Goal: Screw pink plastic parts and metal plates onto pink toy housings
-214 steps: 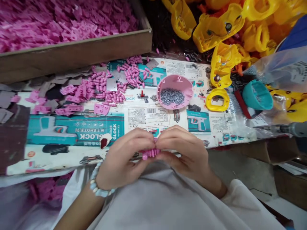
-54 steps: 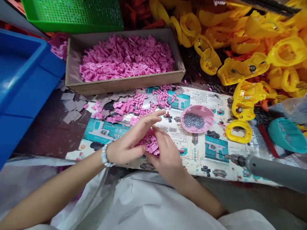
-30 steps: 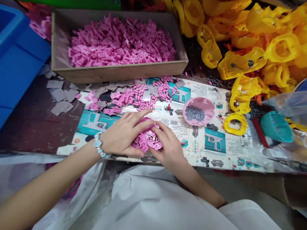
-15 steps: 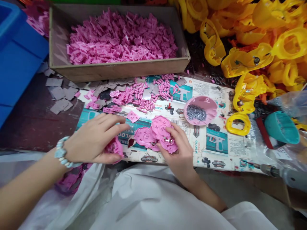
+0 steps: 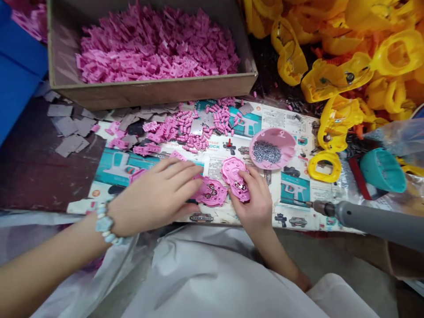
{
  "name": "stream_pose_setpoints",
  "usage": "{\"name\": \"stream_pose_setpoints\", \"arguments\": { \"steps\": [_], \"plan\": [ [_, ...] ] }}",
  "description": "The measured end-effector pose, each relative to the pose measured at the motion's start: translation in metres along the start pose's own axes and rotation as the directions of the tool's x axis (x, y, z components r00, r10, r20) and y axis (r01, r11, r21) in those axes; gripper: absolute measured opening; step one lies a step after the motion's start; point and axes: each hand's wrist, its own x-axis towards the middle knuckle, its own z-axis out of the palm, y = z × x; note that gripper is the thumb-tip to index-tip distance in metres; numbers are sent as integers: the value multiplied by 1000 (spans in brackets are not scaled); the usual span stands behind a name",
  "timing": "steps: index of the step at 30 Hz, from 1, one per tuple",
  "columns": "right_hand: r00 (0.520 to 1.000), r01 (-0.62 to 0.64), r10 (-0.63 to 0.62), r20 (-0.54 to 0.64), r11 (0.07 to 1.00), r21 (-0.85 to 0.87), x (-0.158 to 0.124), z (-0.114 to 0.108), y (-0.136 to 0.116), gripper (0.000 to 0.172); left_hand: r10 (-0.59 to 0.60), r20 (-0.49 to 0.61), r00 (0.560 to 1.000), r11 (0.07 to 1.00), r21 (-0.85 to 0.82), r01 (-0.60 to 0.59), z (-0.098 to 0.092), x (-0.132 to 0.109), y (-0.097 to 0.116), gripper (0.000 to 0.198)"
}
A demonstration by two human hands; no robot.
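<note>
My right hand [image 5: 254, 196] is closed round the lower right side of a pink shell [image 5: 236, 173] with silvery metal parts inside. Just left of it a second pink shell [image 5: 214, 193], also with metal parts, lies on the printed cardboard [image 5: 212, 165]. My left hand [image 5: 162, 194] reaches over that shell's left end, palm down, its fingers stretched out and slightly apart. Another pink piece [image 5: 137, 175] shows partly behind the left hand. What lies under the left palm is hidden.
A box [image 5: 159, 92] of pink parts stands behind. Small pink cylinders [image 5: 190, 137], grey plates [image 5: 71, 143] and a pink bowl [image 5: 288, 148] of screws lie nearer. Yellow shells [image 5: 334, 84], a teal cup [image 5: 382, 170] and a grey screwdriver [image 5: 374, 221] are at the right.
My left hand has moved right, over the left-hand shell, and left a pink piece behind it. The right hand's shell now stands apart from the other. The view has shifted, and the screwdriver shows more.
</note>
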Motion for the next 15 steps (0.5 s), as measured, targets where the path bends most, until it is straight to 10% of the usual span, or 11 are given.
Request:
{"name": "stream_pose_setpoints", "arguments": {
  "steps": [8,15],
  "plan": [
    [993,8,-11,119,1000,22,-6,-12,4,47,-5,128,992,996,-83,16,16,33,16,12],
    [992,81,-80,97,997,-5,-3,-21,-1,46,-94,56,994,992,-79,98,-12,-12,-7,27]
  ]
}}
